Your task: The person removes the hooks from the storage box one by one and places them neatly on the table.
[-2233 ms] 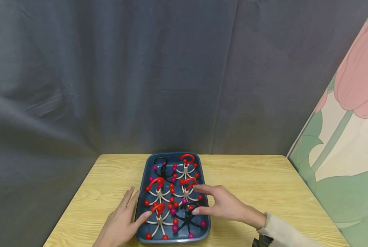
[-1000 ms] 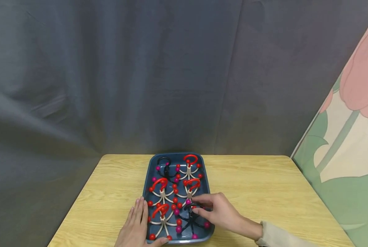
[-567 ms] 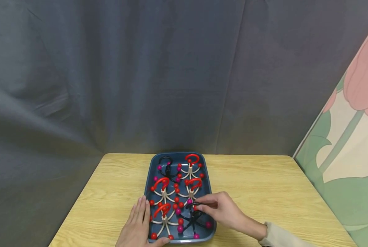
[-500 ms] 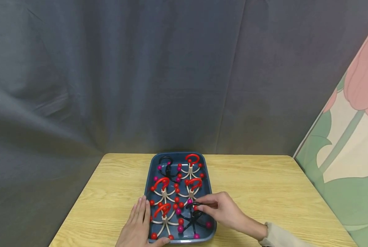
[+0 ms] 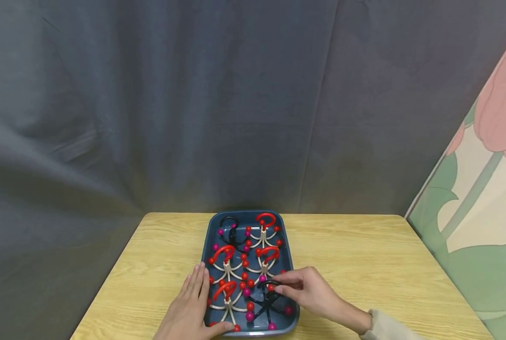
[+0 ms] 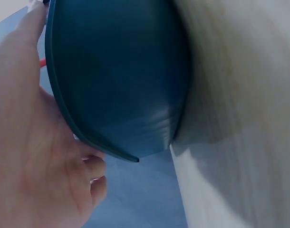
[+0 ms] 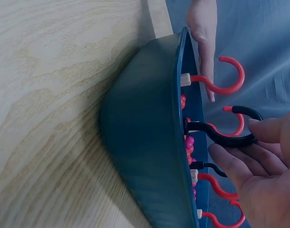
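Observation:
My right hand (image 5: 314, 293) pinches the curved top of a black multi-arm hook (image 5: 270, 298) between thumb and fingers. The black hook has magenta ball tips and stands at the near right of a dark blue tray (image 5: 259, 333). In the right wrist view, the thumb (image 7: 266, 129) lies against the black curve (image 7: 230, 140). My left hand (image 5: 187, 302) rests along the tray's left rim with straight fingers, its thumb over the near corner. The left wrist view shows the palm (image 6: 35, 156) beside the tray's outer wall (image 6: 116, 71).
Several cream-armed hooks with red tops fill the tray, among them one at the near left (image 5: 228, 302) and one at the back right (image 5: 263, 233). Another black hook (image 5: 231, 236) lies at the back left. A wooden table (image 5: 355, 255) carries the tray; a grey curtain (image 5: 236, 118) hangs behind.
My left hand has moved from over the tray's near left onto its left rim. The spread right thumb and fingers have come together on the black hook's curve.

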### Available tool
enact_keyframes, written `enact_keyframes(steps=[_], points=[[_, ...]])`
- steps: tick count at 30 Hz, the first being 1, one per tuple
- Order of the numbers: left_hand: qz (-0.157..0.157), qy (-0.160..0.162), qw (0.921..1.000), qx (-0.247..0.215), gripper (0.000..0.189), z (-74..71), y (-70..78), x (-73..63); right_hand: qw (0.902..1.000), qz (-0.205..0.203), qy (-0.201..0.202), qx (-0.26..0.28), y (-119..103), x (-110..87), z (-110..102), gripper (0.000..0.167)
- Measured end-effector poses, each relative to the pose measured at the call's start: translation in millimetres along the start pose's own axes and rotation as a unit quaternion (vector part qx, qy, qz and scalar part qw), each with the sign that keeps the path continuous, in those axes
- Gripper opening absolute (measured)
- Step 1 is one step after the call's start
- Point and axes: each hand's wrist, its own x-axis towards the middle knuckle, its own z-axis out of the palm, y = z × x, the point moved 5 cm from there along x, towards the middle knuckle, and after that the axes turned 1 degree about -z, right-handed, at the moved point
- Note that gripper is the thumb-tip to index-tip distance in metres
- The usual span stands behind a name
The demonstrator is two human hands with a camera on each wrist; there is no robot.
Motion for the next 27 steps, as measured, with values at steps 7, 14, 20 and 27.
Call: enact_keyframes(steps=[7,14,20,27], points=[[-0.007,-0.012,0.9996,-0.026,0.138,6.2,-5.1,2.5,0.9999,0.006,0.007,0.014,3,0.3,1,0.023],[0.006,-0.006,0.9996,-0.028,0.140,7.5,-8.5,2.4,0.9995,-0.028,0.013,0.007,-1,0.7,3,0.022],[0.017,-0.025,0.9983,-0.051,0.149,6.3,-13.2,2.3,0.9997,-0.018,0.010,0.012,-1,1.4,6,0.022],[0.021,-0.024,0.9980,-0.054,0.152,4.3,-13.4,3.5,0.9994,-0.029,0.017,0.000,-7,2.2,3,0.023]])
